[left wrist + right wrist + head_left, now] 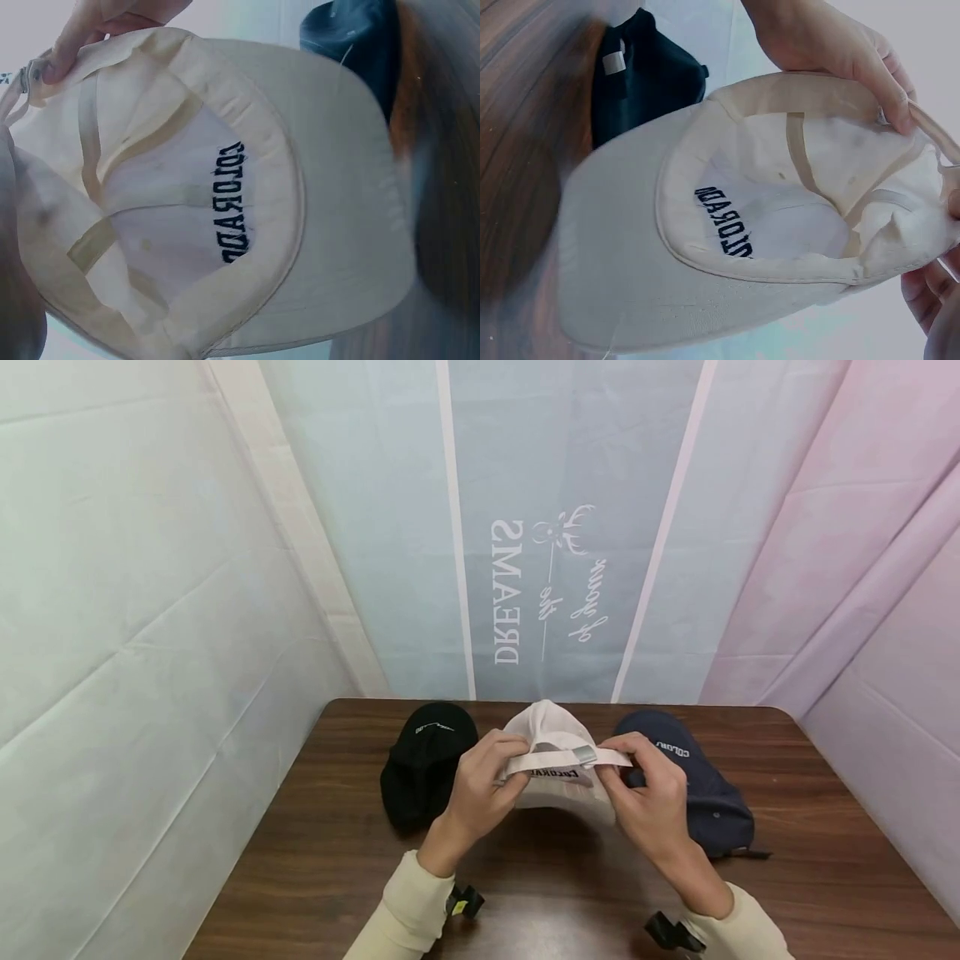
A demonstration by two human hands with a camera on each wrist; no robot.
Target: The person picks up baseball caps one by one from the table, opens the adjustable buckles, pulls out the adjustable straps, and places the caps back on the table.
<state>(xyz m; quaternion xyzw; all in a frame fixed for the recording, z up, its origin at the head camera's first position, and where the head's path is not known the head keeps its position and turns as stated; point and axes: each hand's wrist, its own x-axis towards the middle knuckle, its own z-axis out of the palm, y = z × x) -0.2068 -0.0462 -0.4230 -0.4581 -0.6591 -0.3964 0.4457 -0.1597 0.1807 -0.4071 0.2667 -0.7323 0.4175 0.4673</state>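
Note:
Both hands hold a white baseball cap (551,727) up off the table, its back strap (551,760) toward me and its brim tilted down. On the left of the strap, my left hand (480,785) pinches the band between thumb and fingers. My right hand (654,789) pinches the strap's other side, beside the metal buckle (585,756). In the left wrist view, the inside of the cap (337,202) shows dark COLORADO lettering (231,202) seen from behind. The right wrist view shows the brim (622,247) and my left hand (817,45) on the cap's edge.
A black cap (427,768) lies left of the hands on the brown wooden table (300,860). A navy cap (712,785) with white lettering lies on the right, partly behind my right hand. Pale cloth (187,610) hangs around the table's sides and back.

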